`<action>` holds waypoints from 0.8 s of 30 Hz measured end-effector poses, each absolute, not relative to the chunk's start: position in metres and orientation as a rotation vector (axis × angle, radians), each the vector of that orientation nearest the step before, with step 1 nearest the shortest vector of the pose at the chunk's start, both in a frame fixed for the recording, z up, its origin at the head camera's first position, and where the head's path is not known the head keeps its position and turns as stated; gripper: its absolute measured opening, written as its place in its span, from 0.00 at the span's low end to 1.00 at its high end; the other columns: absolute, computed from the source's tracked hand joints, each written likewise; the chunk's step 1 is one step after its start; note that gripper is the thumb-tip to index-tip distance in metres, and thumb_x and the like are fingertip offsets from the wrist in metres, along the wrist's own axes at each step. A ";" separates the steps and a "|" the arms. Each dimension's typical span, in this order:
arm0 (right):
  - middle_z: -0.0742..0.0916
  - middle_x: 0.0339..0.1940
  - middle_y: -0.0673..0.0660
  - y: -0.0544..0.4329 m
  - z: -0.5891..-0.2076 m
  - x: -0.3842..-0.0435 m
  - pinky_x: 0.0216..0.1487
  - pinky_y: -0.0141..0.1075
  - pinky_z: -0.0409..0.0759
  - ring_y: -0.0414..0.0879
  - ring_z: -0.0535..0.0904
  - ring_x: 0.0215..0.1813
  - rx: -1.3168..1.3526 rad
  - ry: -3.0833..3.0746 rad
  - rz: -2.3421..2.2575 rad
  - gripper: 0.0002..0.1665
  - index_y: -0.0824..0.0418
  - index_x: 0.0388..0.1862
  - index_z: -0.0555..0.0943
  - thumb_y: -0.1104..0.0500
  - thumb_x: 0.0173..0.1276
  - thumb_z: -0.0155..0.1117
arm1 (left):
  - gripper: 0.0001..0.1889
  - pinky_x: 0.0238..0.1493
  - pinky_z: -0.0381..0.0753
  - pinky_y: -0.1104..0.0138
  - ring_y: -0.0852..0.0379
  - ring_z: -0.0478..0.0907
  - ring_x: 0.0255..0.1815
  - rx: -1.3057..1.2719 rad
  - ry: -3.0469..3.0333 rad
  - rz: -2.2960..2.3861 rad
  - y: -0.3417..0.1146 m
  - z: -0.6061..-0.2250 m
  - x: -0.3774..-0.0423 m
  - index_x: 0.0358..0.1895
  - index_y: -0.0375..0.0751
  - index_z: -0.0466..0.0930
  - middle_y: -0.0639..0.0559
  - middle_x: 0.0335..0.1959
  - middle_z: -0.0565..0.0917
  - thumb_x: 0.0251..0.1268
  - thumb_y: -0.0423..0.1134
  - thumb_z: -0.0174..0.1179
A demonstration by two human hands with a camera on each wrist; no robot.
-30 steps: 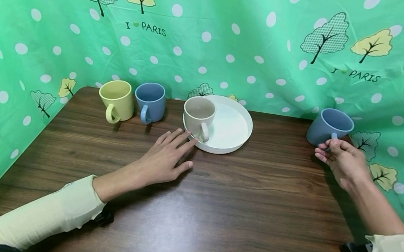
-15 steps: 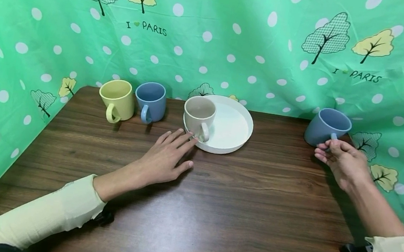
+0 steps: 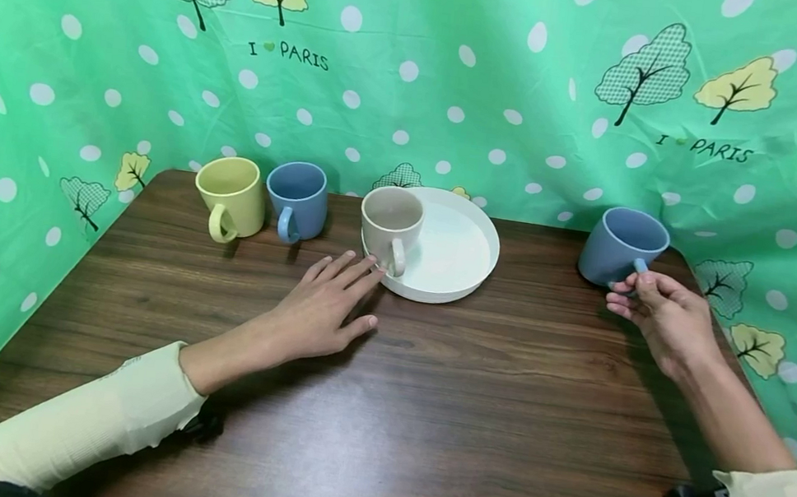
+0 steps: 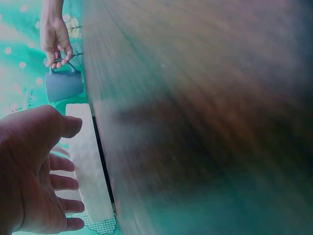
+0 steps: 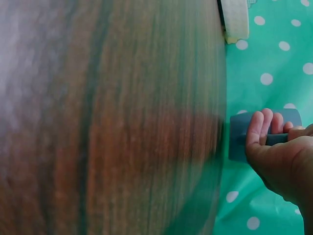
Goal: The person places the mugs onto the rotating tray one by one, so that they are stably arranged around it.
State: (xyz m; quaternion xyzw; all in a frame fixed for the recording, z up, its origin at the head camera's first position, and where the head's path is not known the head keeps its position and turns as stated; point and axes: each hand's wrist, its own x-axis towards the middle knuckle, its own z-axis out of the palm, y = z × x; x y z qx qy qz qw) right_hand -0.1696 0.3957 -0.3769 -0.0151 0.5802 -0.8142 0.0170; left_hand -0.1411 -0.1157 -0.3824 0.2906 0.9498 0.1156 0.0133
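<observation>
Right hand (image 3: 661,322): you pinch the handle of the right-hand blue mug (image 3: 615,248) between thumb and fingers.
Right-hand blue mug: near the desk's (image 3: 437,419) far right corner, mouth up, handle turned toward you; in your right wrist view a narrow strip of green shows between its base and the desk edge, so you hold it just clear of the top.
Left hand (image 3: 319,313): your fingers are spread and your thumb stands apart, palm toward the desk; your fingertips are at the front of the beige mug (image 3: 389,218) and the white tray (image 3: 457,260), though you cannot tell whether they touch.
Beige mug: upright in the left side of the tray, handle toward your near edge.
White tray: round, low-walled, at about the middle of the desk's far edge.
Yellow mug (image 3: 243,200): upright near the desk's far left corner, handle facing you.
Second blue mug (image 3: 306,208): upright just beside the yellow one, between it and the tray, also along the far edge.
Green cloth (image 3: 464,82): dotted, printed with trees, hanging behind the desk's far edge.
</observation>
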 end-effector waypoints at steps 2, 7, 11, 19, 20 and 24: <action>0.95 0.42 0.59 0.394 -0.376 -0.169 0.49 0.37 0.95 0.49 0.96 0.44 -0.064 1.811 -2.525 0.13 0.69 0.49 0.86 0.59 0.88 0.59 | 0.40 0.92 0.57 0.31 0.30 0.55 0.95 0.908 2.957 0.361 -0.116 -0.382 -0.141 0.92 0.46 0.60 0.41 0.94 0.60 0.88 0.57 0.60; 0.95 0.42 0.59 0.389 -0.375 -0.168 0.49 0.38 0.95 0.50 0.96 0.44 -0.104 1.805 -2.524 0.13 0.69 0.49 0.85 0.61 0.89 0.59 | 0.40 0.92 0.56 0.32 0.31 0.55 0.95 0.924 2.947 0.374 -0.118 -0.381 -0.142 0.92 0.46 0.60 0.40 0.94 0.61 0.88 0.57 0.61; 0.95 0.42 0.59 0.384 -0.374 -0.168 0.49 0.38 0.95 0.50 0.96 0.43 -0.112 1.805 -2.517 0.12 0.69 0.49 0.85 0.61 0.89 0.58 | 0.40 0.93 0.56 0.34 0.32 0.56 0.94 0.959 2.944 0.367 -0.119 -0.381 -0.143 0.92 0.43 0.61 0.38 0.93 0.62 0.88 0.56 0.61; 0.94 0.42 0.58 0.377 -0.373 -0.167 0.50 0.37 0.95 0.49 0.96 0.43 -0.141 1.849 -2.480 0.13 0.68 0.50 0.84 0.60 0.90 0.59 | 0.41 0.94 0.55 0.37 0.33 0.57 0.95 0.977 2.928 0.389 -0.122 -0.380 -0.145 0.92 0.41 0.60 0.37 0.93 0.60 0.88 0.57 0.61; 0.94 0.42 0.58 0.376 -0.373 -0.167 0.50 0.37 0.95 0.49 0.96 0.44 -0.152 1.856 -2.472 0.13 0.69 0.50 0.84 0.59 0.90 0.59 | 0.41 0.94 0.54 0.37 0.33 0.57 0.95 0.978 2.927 0.392 -0.122 -0.380 -0.145 0.92 0.40 0.60 0.37 0.93 0.60 0.88 0.56 0.61; 0.94 0.43 0.58 0.371 -0.372 -0.166 0.50 0.37 0.95 0.49 0.96 0.44 -0.165 1.869 -2.456 0.13 0.69 0.50 0.84 0.59 0.90 0.59 | 0.41 0.94 0.54 0.37 0.33 0.57 0.94 0.978 2.919 0.401 -0.124 -0.380 -0.149 0.92 0.41 0.60 0.37 0.93 0.60 0.88 0.57 0.61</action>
